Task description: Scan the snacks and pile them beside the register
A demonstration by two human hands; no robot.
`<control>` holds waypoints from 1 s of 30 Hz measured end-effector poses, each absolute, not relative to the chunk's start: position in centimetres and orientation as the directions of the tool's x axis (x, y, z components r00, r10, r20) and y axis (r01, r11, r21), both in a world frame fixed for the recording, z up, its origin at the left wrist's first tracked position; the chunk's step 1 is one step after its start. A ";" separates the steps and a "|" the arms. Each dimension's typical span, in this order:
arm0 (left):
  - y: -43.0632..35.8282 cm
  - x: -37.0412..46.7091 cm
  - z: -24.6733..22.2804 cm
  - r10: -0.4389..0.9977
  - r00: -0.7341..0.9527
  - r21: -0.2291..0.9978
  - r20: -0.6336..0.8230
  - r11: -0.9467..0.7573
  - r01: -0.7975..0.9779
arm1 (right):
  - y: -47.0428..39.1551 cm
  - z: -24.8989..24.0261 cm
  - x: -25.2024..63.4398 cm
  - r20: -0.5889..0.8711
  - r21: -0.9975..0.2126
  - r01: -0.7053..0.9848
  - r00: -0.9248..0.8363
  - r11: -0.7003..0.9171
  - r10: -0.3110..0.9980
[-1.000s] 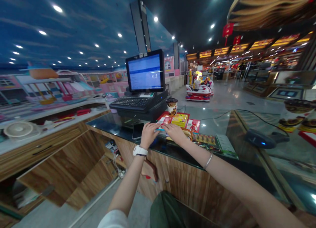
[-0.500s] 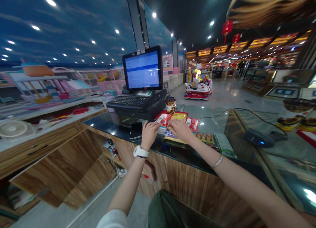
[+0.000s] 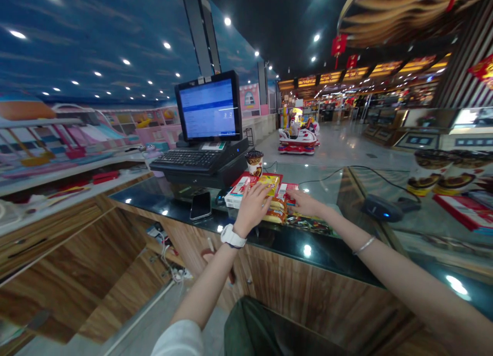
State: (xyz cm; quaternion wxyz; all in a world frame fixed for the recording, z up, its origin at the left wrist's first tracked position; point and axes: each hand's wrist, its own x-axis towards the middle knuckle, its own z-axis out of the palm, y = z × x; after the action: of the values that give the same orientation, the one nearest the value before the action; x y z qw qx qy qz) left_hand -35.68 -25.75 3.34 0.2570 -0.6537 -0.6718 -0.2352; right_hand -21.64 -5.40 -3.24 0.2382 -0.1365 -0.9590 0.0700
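Several snack packages lie together on the glass counter. My left hand (image 3: 253, 206), with a white watch at the wrist, rests with its fingers spread over a red and white box (image 3: 235, 192) and the edge of a yellow package (image 3: 270, 182). At the right side of the group, my right hand (image 3: 306, 203) has its fingertips by another red and white package (image 3: 287, 190); what they grip, if anything, is too small to tell. Between the hands are brown and yellow packs (image 3: 276, 211). Behind the packages stands a brown and white cup (image 3: 254, 164).
A black phone (image 3: 201, 205) lies left of the packages, before a keyboard (image 3: 187, 161) and monitor (image 3: 208, 109). A corded scanner (image 3: 382, 208) sits at the right, near more cups (image 3: 427, 172). The counter's front edge (image 3: 327, 257) runs below my forearms.
My left hand has moved right, onto the packages, and its fingers have spread. My right hand has moved to their right side. The packages between them now sit differently, and the view has shifted right.
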 end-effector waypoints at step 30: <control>-18.4 -25.6 -0.1 0.938 0.067 -0.162 0.341 -0.012 0.987 | -5.1 -1.2 -9.7 0.163 -0.363 0.378 -0.874 0.852 0.458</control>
State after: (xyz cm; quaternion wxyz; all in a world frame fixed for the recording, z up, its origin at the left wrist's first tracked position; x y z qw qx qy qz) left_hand -25.64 -18.36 -0.13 0.1797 -0.7079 -0.6797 -0.0682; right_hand -9.69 -5.06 -1.24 0.1228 -0.2191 -0.9543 0.1619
